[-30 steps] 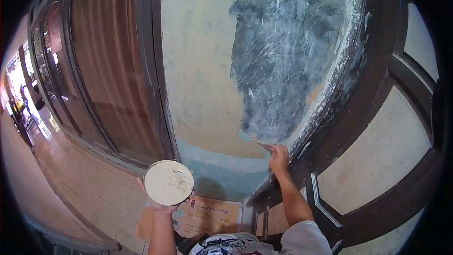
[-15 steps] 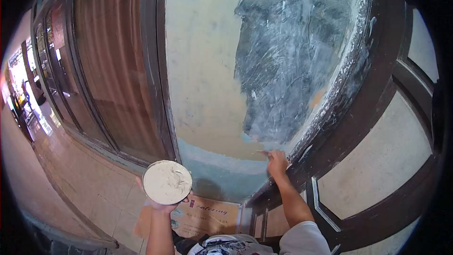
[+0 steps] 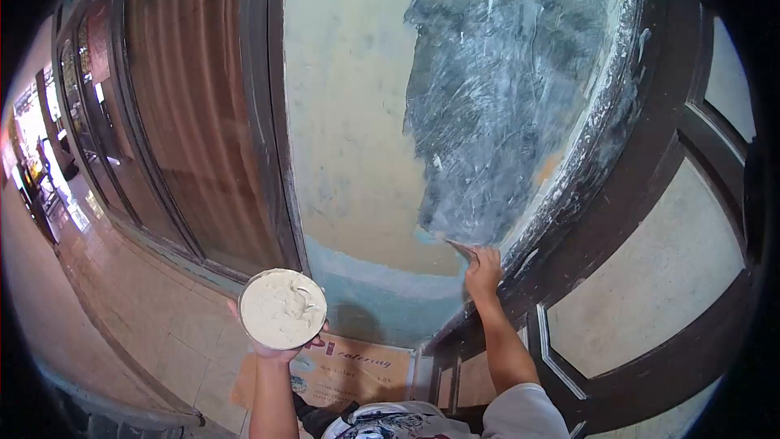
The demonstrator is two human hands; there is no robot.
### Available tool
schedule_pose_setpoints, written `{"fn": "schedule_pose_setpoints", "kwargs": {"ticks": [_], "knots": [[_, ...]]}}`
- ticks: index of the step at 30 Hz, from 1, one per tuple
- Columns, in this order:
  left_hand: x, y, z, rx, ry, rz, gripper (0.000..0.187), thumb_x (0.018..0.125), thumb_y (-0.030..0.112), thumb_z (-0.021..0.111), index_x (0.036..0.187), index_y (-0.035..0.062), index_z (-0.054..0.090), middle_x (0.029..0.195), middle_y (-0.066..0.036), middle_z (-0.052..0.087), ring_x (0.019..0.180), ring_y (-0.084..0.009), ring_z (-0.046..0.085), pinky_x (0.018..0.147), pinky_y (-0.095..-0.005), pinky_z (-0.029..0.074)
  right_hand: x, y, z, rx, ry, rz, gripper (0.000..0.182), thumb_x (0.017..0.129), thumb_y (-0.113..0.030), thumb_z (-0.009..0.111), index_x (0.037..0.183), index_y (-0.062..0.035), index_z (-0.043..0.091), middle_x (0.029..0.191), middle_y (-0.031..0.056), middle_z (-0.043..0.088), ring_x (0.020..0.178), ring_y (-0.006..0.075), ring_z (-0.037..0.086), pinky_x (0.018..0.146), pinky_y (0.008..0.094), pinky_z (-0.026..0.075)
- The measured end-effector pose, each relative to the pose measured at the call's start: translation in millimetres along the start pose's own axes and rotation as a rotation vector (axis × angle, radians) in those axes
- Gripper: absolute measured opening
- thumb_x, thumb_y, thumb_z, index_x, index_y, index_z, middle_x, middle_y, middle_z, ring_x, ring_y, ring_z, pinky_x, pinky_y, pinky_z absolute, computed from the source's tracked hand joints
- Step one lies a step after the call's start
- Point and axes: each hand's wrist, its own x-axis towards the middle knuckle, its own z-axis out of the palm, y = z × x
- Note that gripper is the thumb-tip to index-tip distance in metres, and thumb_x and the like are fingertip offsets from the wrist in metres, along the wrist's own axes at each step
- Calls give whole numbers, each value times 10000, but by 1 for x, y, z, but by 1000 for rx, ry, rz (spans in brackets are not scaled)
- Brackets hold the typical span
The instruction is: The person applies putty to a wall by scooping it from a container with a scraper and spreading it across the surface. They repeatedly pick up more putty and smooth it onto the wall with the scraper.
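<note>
My left hand (image 3: 280,353) is wrapped around the underside of a round bowl (image 3: 247,321), held up at the lower left of the wall. Thick cream-coloured putty (image 3: 280,309) fills it, with a scooped, rough patch on its right side. In my right hand (image 3: 485,270) is a putty knife (image 3: 461,245), seen almost edge-on. Its thin blade reaches the wall (image 3: 357,138) at the lower end of a grey, streaky patch (image 3: 496,122). The handle is mostly hidden by my fingers.
A dark-framed window (image 3: 195,114) with a brown curtain stands left of the wall. To the right is a dark wooden door (image 3: 650,268) with pale panels. A printed catering sign (image 3: 349,370) lies low in front of me, above the tiled floor (image 3: 154,301).
My right hand and the putty knife have moved slightly up the wall, to the grey patch's lower edge. The bowl in my left hand has shifted a little left and up.
</note>
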Motion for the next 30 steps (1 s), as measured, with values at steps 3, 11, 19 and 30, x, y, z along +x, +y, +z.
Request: {"fn": "schedule_pose_setpoints", "kwargs": {"ticks": [3, 11, 19, 30], "knots": [[-1, 1, -8, 5, -46, -41, 1270, 690, 1022, 371, 1554, 93, 313, 1417, -363, 460, 964, -657, 606, 598, -682, 596, -37, 11, 11, -68, -165, -47, 158, 824, -20, 644, 948, -104, 697, 919, 92, 651, 931, 375, 594, 748, 498, 503], [-6, 11, -4, 324, -10, 46, 1040, 799, 955, 331, 1451, 163, 505, 1349, -201, 610, 1023, -484, 656, 692, -653, 561, 3, 7, -6, 3, 112, -34, 189, 802, -8, 638, 971, -76, 685, 932, 114, 648, 914, 376, 596, 787, 502, 515], [-15, 5, -9, 285, 130, 117, 1103, 777, 977, 320, 1448, 119, 493, 1255, -244, 636, 874, -483, 675, 647, -605, 580, -4, 21, 6, -35, 1, -37, 154, 830, 1, 609, 930, -84, 688, 950, 103, 658, 926, 380, 587, 780, 504, 507], [-23, 4, -16, 237, 243, 205, 1137, 772, 968, 349, 1463, 73, 460, 1237, -299, 632, 782, -514, 689, 567, -604, 602, 6, 19, 12, -88, -72, -59, 191, 847, -33, 646, 1016, -98, 705, 978, 95, 650, 1009, 376, 584, 833, 508, 508]]}}
